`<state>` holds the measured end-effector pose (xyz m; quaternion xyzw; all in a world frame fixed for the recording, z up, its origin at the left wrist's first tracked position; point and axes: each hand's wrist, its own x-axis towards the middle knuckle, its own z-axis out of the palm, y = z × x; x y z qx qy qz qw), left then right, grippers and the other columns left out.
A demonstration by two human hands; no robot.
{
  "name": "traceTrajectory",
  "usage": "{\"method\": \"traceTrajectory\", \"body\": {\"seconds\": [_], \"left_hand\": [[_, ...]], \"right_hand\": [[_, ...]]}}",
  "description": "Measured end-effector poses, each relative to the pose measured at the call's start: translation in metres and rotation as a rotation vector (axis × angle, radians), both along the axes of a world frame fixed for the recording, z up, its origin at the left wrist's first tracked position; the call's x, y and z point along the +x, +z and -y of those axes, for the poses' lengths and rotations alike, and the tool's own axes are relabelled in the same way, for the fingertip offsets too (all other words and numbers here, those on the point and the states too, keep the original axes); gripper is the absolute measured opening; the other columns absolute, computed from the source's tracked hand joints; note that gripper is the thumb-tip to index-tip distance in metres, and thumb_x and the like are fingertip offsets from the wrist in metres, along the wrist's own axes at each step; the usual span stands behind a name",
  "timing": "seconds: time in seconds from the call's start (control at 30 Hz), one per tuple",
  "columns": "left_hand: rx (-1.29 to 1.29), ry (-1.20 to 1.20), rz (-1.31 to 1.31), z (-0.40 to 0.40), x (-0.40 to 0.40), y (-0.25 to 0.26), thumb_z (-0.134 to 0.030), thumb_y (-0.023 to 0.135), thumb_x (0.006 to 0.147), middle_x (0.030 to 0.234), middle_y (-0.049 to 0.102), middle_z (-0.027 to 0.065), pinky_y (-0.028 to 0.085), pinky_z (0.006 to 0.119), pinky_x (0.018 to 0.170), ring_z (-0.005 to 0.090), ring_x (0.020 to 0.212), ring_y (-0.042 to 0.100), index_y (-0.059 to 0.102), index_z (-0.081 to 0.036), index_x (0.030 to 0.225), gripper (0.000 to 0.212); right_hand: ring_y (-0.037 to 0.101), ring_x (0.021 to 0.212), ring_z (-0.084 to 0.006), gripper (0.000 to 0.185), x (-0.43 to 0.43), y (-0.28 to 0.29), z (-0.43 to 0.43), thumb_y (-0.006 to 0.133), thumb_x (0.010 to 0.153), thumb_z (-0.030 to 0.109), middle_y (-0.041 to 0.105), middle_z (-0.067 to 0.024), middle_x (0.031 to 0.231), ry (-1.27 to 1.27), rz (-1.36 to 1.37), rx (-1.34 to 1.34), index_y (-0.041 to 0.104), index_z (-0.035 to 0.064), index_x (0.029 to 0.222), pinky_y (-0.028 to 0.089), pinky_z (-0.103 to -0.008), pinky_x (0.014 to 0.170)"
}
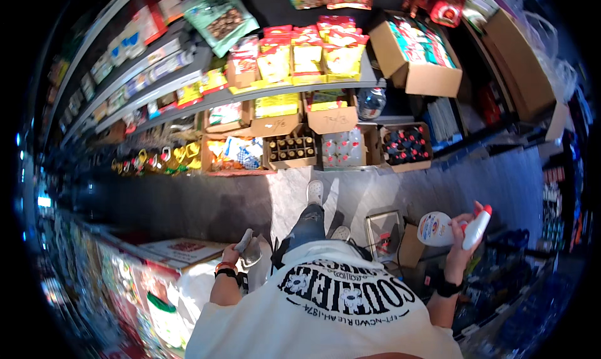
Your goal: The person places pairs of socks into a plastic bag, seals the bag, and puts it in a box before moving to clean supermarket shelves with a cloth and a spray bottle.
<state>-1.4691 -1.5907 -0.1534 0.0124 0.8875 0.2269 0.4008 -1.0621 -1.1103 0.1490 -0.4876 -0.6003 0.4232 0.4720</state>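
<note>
My right hand point(456, 258) grips a white spray bottle point(435, 229) with a red-and-white trigger head by its neck, and the bottle lies tilted onto its side in the air. A printed label faces up on the bottle. On the other side of my body, my left hand point(229, 254) holds a crumpled greyish cloth point(251, 253), which hangs down from the fingers. Part of that hand's grip is hidden behind the cloth. Both hands are at about waist height, well apart from the shelves in front.
Ahead stand shop shelves point(300, 85) with yellow-and-red bags point(307, 56). Below are cartons of dark bottles point(291, 147) and red-capped clear bottles point(345, 147). An open carton of packets point(434, 79) stands at right. A framed panel point(385, 218) and cardboard point(411, 248) are near my right side.
</note>
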Motion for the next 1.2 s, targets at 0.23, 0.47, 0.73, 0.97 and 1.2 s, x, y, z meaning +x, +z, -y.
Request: {"method": "traceTrajectory", "body": {"seconds": [0.23, 0.47, 0.73, 0.97, 1.2], "left_hand": [[-0.052, -0.259, -0.082, -0.143, -0.120, 0.004, -0.005, 0.048, 0.075, 0.101, 0.067, 0.0127, 0.046, 0.035, 0.085, 0.0242, 0.097, 0.063, 0.064, -0.008, 0.111, 0.040], [0.259, -0.296, -0.014, -0.246, -0.236, -0.033, 0.000, 0.044, 0.071, 0.090, 0.067, 0.0127, 0.050, 0.032, 0.072, 0.0220, 0.081, 0.065, 0.064, -0.005, 0.109, 0.043], [0.166, -0.433, -0.007, -0.317, -0.266, -0.041, -0.003, 0.048, 0.067, 0.086, 0.065, 0.0149, 0.047, 0.034, 0.076, 0.0276, 0.083, 0.062, 0.065, -0.001, 0.098, 0.036], [0.079, -0.542, -0.190, -0.356, -0.191, -0.019, -0.005, 0.048, 0.066, 0.091, 0.067, 0.0154, 0.047, 0.035, 0.082, 0.0281, 0.088, 0.063, 0.066, -0.002, 0.101, 0.039], [0.048, -0.408, -0.185, -0.413, -0.098, 0.042, -0.002, 0.047, 0.071, 0.086, 0.066, 0.0134, 0.046, 0.033, 0.077, 0.0233, 0.086, 0.062, 0.065, -0.002, 0.102, 0.036]], "right_hand": [[0.053, 0.073, -0.0117, 0.058, -0.012, -0.059, -0.032, 0.055, 0.072, -0.011, 0.050, -0.0021, 0.076, -0.082, 0.193, -0.080, 0.040, 0.0005, 0.128, 0.048, -0.0273, 0.073], [0.055, 0.079, -0.0145, 0.060, -0.018, -0.131, -0.013, 0.057, 0.074, -0.010, 0.055, -0.0035, 0.079, -0.166, 0.098, -0.261, 0.037, 0.0017, 0.129, 0.043, -0.0298, 0.084], [0.056, 0.080, -0.0119, 0.054, 0.012, -0.186, -0.017, 0.060, 0.075, -0.007, 0.056, -0.0026, 0.080, -0.220, 0.236, -0.403, 0.039, 0.0023, 0.125, 0.046, -0.0272, 0.079], [0.054, 0.092, -0.0114, 0.059, 0.048, -0.202, -0.137, 0.062, 0.078, -0.004, 0.053, -0.0028, 0.100, -0.253, 0.095, -0.371, 0.038, 0.0035, 0.131, 0.046, -0.0262, 0.082], [0.063, 0.079, -0.0208, 0.057, 0.055, -0.190, -0.369, 0.067, 0.075, 0.005, 0.064, -0.0124, 0.093, -0.078, 0.353, -0.027, 0.044, 0.0055, 0.127, 0.050, -0.0314, 0.072]]}}
